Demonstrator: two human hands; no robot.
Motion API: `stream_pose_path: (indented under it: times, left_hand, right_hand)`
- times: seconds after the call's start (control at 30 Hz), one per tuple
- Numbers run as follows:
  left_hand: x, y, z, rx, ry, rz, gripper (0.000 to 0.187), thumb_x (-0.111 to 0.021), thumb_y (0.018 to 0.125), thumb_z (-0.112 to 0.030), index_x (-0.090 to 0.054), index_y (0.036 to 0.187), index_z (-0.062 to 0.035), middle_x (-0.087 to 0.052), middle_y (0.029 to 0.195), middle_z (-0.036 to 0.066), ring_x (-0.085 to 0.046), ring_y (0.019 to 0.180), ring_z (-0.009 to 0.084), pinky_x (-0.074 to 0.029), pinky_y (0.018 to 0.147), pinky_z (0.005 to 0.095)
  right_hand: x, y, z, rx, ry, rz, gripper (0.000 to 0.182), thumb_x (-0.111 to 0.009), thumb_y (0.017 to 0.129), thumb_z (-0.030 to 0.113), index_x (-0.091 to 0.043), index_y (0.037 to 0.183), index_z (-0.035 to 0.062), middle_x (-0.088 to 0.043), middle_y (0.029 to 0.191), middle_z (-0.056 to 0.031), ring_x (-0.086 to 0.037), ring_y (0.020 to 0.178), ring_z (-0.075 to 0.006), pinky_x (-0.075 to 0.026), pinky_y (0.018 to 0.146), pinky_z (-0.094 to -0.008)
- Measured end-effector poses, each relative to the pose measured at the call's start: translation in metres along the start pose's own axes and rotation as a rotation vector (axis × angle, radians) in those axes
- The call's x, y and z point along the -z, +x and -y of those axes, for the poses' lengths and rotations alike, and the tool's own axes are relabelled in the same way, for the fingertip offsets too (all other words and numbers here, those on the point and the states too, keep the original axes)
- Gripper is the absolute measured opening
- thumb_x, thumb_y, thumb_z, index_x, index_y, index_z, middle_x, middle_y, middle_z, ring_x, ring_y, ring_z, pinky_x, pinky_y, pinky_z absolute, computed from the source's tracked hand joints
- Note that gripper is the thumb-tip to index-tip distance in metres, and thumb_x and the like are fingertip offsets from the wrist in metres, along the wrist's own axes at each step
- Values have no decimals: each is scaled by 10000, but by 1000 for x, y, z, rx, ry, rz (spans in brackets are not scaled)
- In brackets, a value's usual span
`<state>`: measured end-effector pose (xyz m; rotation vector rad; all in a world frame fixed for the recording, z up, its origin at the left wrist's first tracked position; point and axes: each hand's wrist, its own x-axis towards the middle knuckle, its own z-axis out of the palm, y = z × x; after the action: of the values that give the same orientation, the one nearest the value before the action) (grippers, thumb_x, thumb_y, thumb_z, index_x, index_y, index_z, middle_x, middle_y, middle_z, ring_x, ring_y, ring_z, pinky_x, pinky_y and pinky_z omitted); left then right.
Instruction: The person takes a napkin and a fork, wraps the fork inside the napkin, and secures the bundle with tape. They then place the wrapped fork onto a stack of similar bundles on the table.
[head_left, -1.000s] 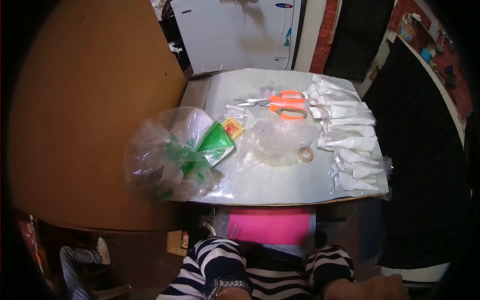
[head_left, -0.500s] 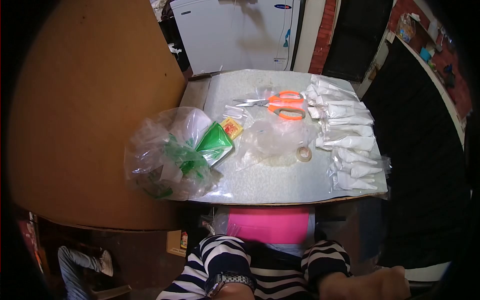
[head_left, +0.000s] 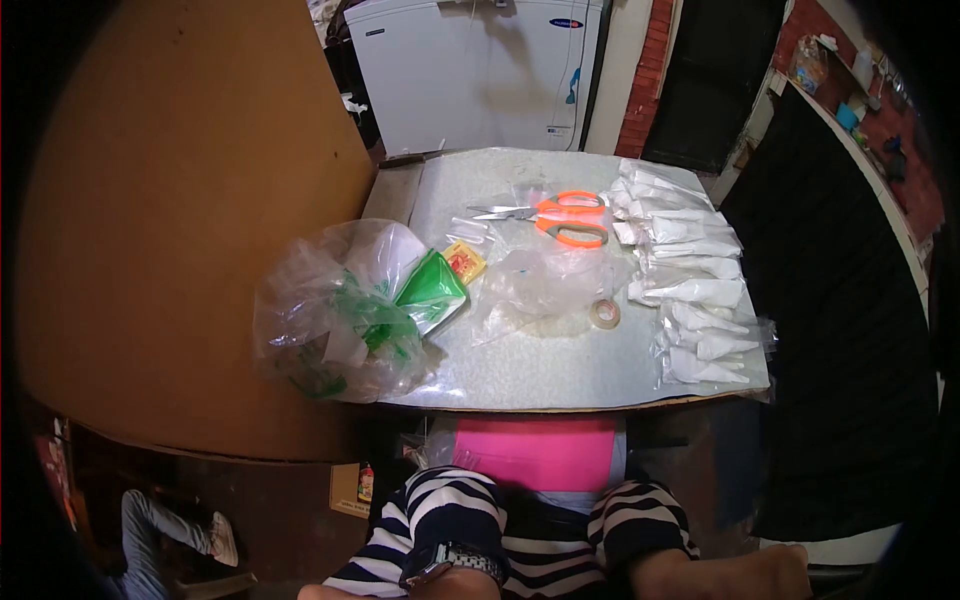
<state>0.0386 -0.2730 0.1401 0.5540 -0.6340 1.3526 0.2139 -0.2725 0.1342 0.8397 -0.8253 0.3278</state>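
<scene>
My left hand [head_left: 462,584] is mostly cut off by the bottom edge; a silver metal-link watch circles its wrist, and its fingers are out of sight. Farther right, my right hand [head_left: 745,574] lies low beside the striped sleeve, with its fingers hidden at the frame's edge. Both hands are near my body, apart from the tabletop. On the table lie orange-handled scissors [head_left: 570,209], blades partly open, a roll of tape [head_left: 605,314], a clear plastic bag [head_left: 540,290] and a small yellow packet [head_left: 463,261].
A bundle of clear and green plastic bags [head_left: 345,320] sits at the table's left, against a brown board [head_left: 190,230]. Several white wrapped packets [head_left: 695,240] line the right side. Behind stands a white freezer [head_left: 470,80]. Another person's leg [head_left: 145,535] shows at lower left.
The view has tilted slightly, so the table's far side appears a little lower. My right hand sits slightly lower and farther left in view. The things on the table have not moved.
</scene>
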Motion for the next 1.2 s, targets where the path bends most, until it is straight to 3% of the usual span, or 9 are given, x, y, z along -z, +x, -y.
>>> stream_pose_path:
  times: [0.03, 0.1, 0.2, 0.33, 0.5, 0.7, 0.83, 0.87, 1.2]
  left_hand:
    - [-10, 3, 5, -10, -1, -84, 289, -485, 877, 113, -684, 1075, 42, -696, 927, 140, -677, 823, 186, -559, 764, 303]
    - [2, 14, 8, 50, -107, 44, 290, -487, 881, 110, -685, 1082, 45, -701, 893, 162, -681, 795, 184, -559, 750, 284]
    - [40, 32, 13, 175, -324, 397, 272, -485, 887, 104, -699, 1040, 37, -696, 833, 175, -667, 728, 168, -546, 698, 258]
    - [28, 42, 21, 200, -309, 309, 255, -466, 892, 93, -709, 931, 27, -669, 752, 143, -590, 605, 129, -491, 591, 240]
    - [10, 57, -2, 332, -230, 331, 242, -447, 884, 61, -682, 827, 44, -625, 688, 129, -532, 544, 140, -434, 525, 267]
    - [14, 72, -1, 268, -374, 676, 209, -460, 860, 20, -655, 796, 53, -609, 673, 140, -548, 551, 169, -420, 513, 298]
    - [9, 72, -2, 336, -310, 769, 165, -471, 860, -8, -628, 825, 32, -607, 682, 137, -552, 567, 174, -420, 526, 308]
    - [8, 71, -1, 347, -302, 791, 155, -474, 860, -15, -621, 832, 26, -607, 685, 136, -553, 571, 175, -420, 529, 310]
    - [2, 60, -12, 401, -250, 947, 86, -504, 861, -84, -553, 904, -27, -603, 708, 130, -563, 612, 187, -420, 561, 335]
  right_hand:
    - [-2, 0, -1, -5, -11, -9, 171, -516, 914, 48, -628, 785, 56, -616, 784, -40, -616, 638, -162, -513, 568, -300]
    - [-6, 0, -5, -7, -35, -17, 194, -500, 936, 104, -587, 764, 80, -577, 758, -17, -590, 626, -144, -486, 562, -280]
    - [-12, 1, -13, 15, -66, -29, 252, -476, 969, 188, -526, 734, 115, -519, 718, 17, -551, 607, -117, -446, 552, -249]
    - [-16, 0, -20, 14, -97, -49, 315, -464, 991, 262, -470, 698, 147, -462, 674, 48, -513, 586, -94, -405, 539, -224]
    - [-20, 17, -3, -230, 28, -89, 274, -524, 936, 210, -495, 676, 127, -472, 650, 32, -515, 578, -116, -399, 518, -254]
    - [-30, 34, 15, -591, 316, -245, 236, -595, 870, 147, -524, 650, 102, -484, 622, 12, -517, 568, -142, -391, 493, -290]
    - [-15, 36, -9, -514, 302, 92, 319, -442, 992, 206, -438, 677, 156, -408, 631, 47, -456, 543, -77, -360, 506, -220]
    - [-22, 40, -4, -594, 247, 29, 312, -427, 974, 135, -406, 663, 150, -380, 609, 38, -427, 515, -91, -335, 484, -239]
    - [-29, 54, 0, -736, 105, 195, 297, -484, 947, 180, -459, 654, 140, -413, 606, 25, -432, 520, -106, -339, 482, -260]
